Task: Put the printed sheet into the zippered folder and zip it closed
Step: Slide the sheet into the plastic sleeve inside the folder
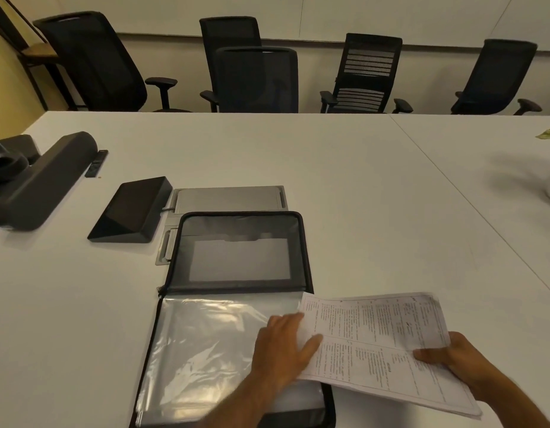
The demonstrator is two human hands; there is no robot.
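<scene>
Zippered folder [236, 304] lying open. My right hand [449, 361] is gripping the printed sheet [378, 344]; left hand [283, 344], flat, is steadying its edge. Insertion, zipping pending.

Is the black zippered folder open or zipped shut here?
Open. The black zippered folder lies spread flat on the white table, its clear plastic sleeves exposed.

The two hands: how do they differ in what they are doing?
The left hand lies on the open zippered folder's clear sleeves, at the printed sheet's left edge. The right hand grips the sheet's right edge, off the folder. Both touch the sheet.
</scene>
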